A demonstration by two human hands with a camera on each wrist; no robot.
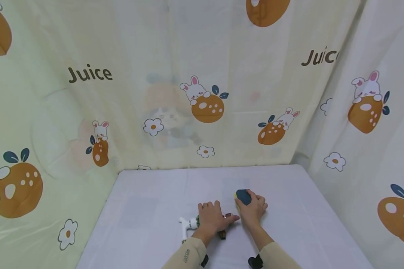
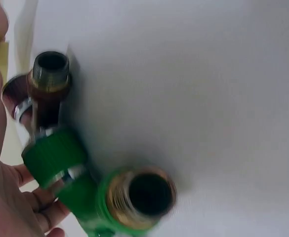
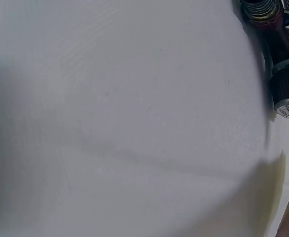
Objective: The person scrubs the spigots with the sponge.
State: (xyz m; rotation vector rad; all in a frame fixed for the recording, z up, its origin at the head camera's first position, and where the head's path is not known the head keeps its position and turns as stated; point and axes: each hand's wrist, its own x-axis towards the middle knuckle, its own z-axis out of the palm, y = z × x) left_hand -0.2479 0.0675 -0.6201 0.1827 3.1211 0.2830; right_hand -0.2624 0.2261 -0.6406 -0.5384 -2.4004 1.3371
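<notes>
My right hand (image 1: 253,209) grips a sponge (image 1: 244,196) with a dark face and a yellow side, thumb on one edge and fingers on the other. To its left, my left hand (image 1: 211,217) reaches over the pipe valves, fingers forward and thumb out sideways. Beneath and beside it are a white valve (image 1: 187,224), a green valve (image 2: 60,155) with a threaded brass-coloured end, and a dark red valve (image 2: 48,96). Fingers (image 2: 45,212) show behind the green valve; whether they touch it, I cannot tell. The dark red valve (image 3: 282,47) also appears top right in the right wrist view.
The valves stand close together on a table (image 1: 148,201) covered in white cloth. A printed curtain (image 1: 131,97) hangs behind the table's far edge, and another curtain (image 1: 360,157) hangs along the right. Dark wrist straps (image 1: 256,261) show near the sleeves.
</notes>
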